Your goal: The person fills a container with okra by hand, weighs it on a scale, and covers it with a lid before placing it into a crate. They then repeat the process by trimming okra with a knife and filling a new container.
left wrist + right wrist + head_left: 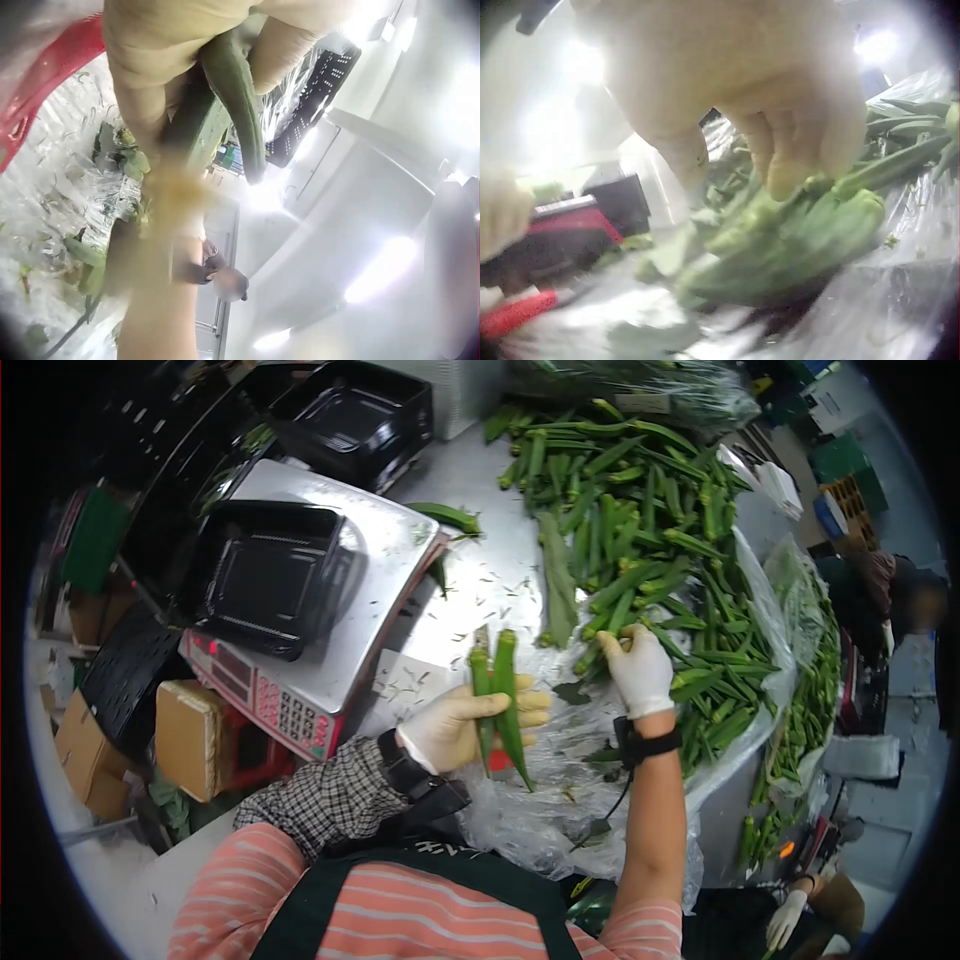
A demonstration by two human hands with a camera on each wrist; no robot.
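Note:
Two okra pods (508, 705) lie across the gloved left hand (455, 728), its thumb pressed over them; the left wrist view shows a pod (234, 97) between the thumb and fingers. At the near edge of a large okra pile (640, 510), the gloved right hand (640, 672) has its fingertips down on pods. In the right wrist view the fingers of the right hand (742, 90) touch the stem ends of pods (780, 255); whether they pinch one is hard to tell.
A black tray (265, 575) stands on a scale (385, 550) at the left, with stacked black trays (350, 410) behind. Clear plastic film (540, 810) lies under the hands. More okra in plastic (800, 660) is at the right; another person's gloved hand (787, 920) is lower right.

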